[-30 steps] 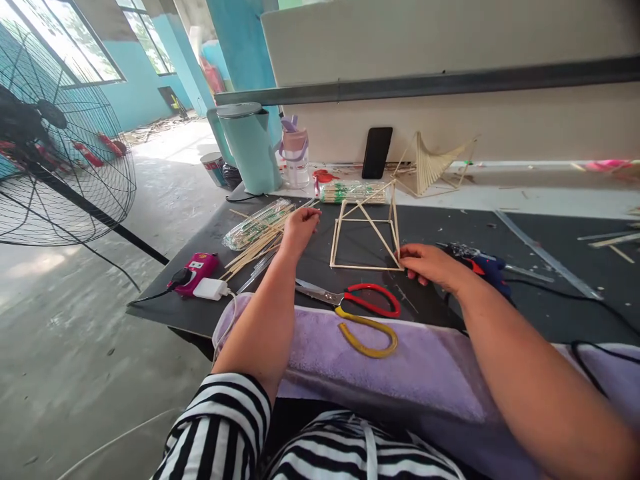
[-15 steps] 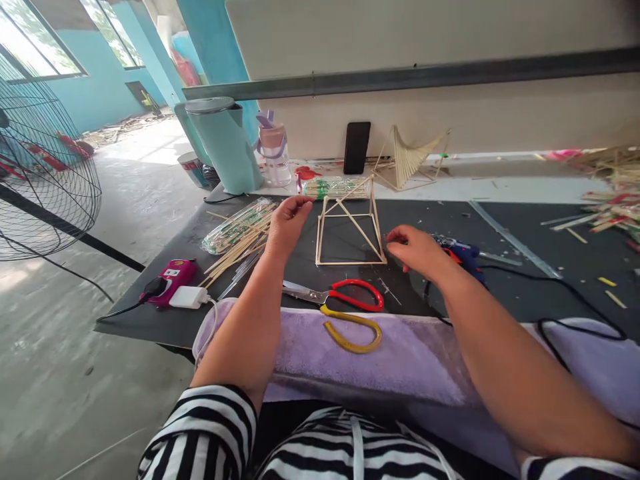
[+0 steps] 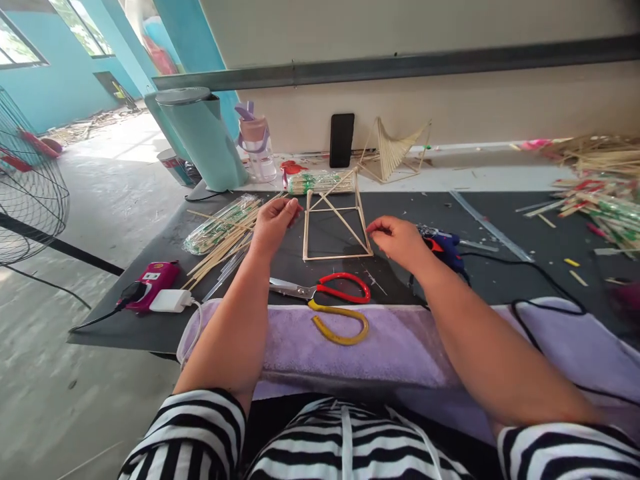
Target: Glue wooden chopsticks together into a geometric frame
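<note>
A frame of thin wooden sticks (image 3: 338, 257) stands on the dark board, with crossed diagonal sticks at its top. Just left of the frame is my left hand (image 3: 274, 223), its fingers closed together; anything between the fingertips is too small to make out. My right hand (image 3: 397, 239) is at the frame's right side, fingers bent and fingertips by its right edge; whether they touch it is unclear. Scissors with one red and one yellow handle (image 3: 345, 287) lie nearer to me. A blue glue gun (image 3: 447, 250) rests beyond my right wrist.
Loose sticks (image 3: 220, 257) and a plastic-wrapped bundle (image 3: 223, 227) lie left. Behind stand a teal pitcher (image 3: 200, 140), a bottle (image 3: 257, 150), a black phone (image 3: 342, 140) and a finished-looking stick model (image 3: 395, 153). A pink power socket (image 3: 155, 283) sits front left; a stick pile (image 3: 600, 193) is right.
The whole view has shifted, so everything appears further left. My right hand's fingertips are slightly closer to the frame's right edge; my left hand stays beside its left side.
</note>
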Demonstrator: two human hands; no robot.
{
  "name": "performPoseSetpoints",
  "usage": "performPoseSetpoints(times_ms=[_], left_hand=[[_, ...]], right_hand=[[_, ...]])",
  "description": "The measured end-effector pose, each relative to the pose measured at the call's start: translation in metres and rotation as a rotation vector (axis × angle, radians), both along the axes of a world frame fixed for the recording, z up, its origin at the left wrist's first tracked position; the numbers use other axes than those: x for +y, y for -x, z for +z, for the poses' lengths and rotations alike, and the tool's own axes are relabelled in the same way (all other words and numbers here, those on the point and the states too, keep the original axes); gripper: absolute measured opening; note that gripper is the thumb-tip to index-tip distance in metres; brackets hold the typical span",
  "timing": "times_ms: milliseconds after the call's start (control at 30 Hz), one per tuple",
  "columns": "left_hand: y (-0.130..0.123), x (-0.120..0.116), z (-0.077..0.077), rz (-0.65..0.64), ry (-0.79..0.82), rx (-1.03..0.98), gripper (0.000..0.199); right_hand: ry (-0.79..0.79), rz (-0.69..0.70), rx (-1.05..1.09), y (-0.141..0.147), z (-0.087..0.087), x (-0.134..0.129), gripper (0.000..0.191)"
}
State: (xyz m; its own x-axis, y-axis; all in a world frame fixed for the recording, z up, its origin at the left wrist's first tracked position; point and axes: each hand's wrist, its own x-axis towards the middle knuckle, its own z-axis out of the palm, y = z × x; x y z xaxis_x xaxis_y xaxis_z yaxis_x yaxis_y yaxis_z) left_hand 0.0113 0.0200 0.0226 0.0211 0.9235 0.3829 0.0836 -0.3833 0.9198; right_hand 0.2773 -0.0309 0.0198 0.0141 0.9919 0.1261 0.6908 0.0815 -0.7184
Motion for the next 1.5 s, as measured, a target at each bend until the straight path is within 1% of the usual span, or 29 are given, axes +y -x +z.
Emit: performPoseSetpoints(times_ms=[100, 167, 233, 300, 367, 433, 467, 567, 600, 633, 667, 733, 833, 967, 1033, 1133, 1233, 1300, 1333, 1433, 1500], left_hand=[[-0.002, -0.002, 0.001, -0.062, -0.002, 0.042, 0.028], [-0.004, -0.004, 0.001, -0.071, -0.012, 0.045, 0.026], [-0.005, -0.005, 0.003, -0.042, -0.023, 0.029, 0.029], [-0.005, -0.006, 0.004, 0.014, -0.028, -0.009, 0.033], [-0.003, -0.004, 0.004, 0.072, -0.026, -0.068, 0.037], [-0.001, -0.001, 0.003, 0.126, -0.011, -0.124, 0.038], [0.0, 0.001, 0.002, 0.154, 0.001, -0.146, 0.039], [0.005, 0.005, 0.0, 0.225, 0.037, -0.171, 0.034], [0.007, 0.006, 0.0, 0.245, 0.044, -0.178, 0.032], [0.009, 0.007, 0.0, 0.262, 0.049, -0.187, 0.03], [0.011, 0.007, 0.0, 0.274, 0.051, -0.194, 0.027], [0.012, 0.006, 0.002, 0.275, 0.048, -0.198, 0.02], [0.01, 0.003, 0.005, 0.237, 0.016, -0.169, 0.009], [0.004, -0.002, 0.009, 0.179, -0.031, -0.146, 0.005], [0.002, -0.005, 0.011, 0.157, -0.043, -0.136, 0.005], [-0.003, -0.009, 0.012, 0.114, -0.075, -0.114, 0.01], [-0.008, -0.008, 0.008, 0.035, -0.134, -0.078, 0.021], [-0.012, -0.006, 0.003, 0.004, -0.182, -0.027, 0.026], [-0.014, -0.005, 0.001, -0.001, -0.201, 0.003, 0.028], [-0.02, -0.004, -0.005, 0.006, -0.225, 0.068, 0.034], [-0.022, -0.004, -0.006, 0.017, -0.228, 0.09, 0.038]], right_hand=[[-0.032, 0.005, 0.041, 0.001, -0.003, 0.002, 0.02], [-0.078, 0.011, 0.058, 0.003, -0.004, 0.001, 0.02], [-0.133, 0.005, 0.069, 0.003, -0.003, -0.002, 0.021], [-0.172, 0.009, 0.096, 0.003, 0.0, -0.005, 0.023], [-0.187, 0.064, 0.101, 0.004, 0.003, -0.01, 0.026], [-0.173, 0.2, 0.047, 0.007, 0.005, -0.017, 0.028], [-0.156, 0.307, 0.005, 0.01, 0.005, -0.02, 0.027], [-0.096, 0.689, -0.134, 0.025, 0.004, -0.034, 0.023], [-0.087, 0.791, -0.176, 0.03, 0.003, -0.038, 0.022], [-0.094, 0.859, -0.211, 0.035, 0.001, -0.042, 0.022], [-0.111, 0.888, -0.237, 0.04, -0.001, -0.045, 0.023], [-0.171, 0.84, -0.241, 0.044, -0.005, -0.046, 0.024], [-0.25, 0.666, -0.178, 0.042, -0.009, -0.04, 0.023], [-0.272, 0.475, -0.127, 0.034, -0.009, -0.031, 0.022], [-0.271, 0.417, -0.113, 0.033, -0.007, -0.03, 0.021], [-0.288, 0.385, -0.099, 0.035, -0.008, -0.03, 0.021], [-0.394, 0.355, -0.095, 0.039, -0.007, -0.032, 0.018], [-0.508, 0.319, -0.089, 0.042, 0.0, -0.032, 0.016], [-0.566, 0.301, -0.093, 0.043, 0.006, -0.031, 0.015], [-0.685, 0.257, -0.164, 0.05, 0.035, -0.021, 0.013], [-0.713, 0.215, -0.234, 0.056, 0.055, -0.008, 0.013]])
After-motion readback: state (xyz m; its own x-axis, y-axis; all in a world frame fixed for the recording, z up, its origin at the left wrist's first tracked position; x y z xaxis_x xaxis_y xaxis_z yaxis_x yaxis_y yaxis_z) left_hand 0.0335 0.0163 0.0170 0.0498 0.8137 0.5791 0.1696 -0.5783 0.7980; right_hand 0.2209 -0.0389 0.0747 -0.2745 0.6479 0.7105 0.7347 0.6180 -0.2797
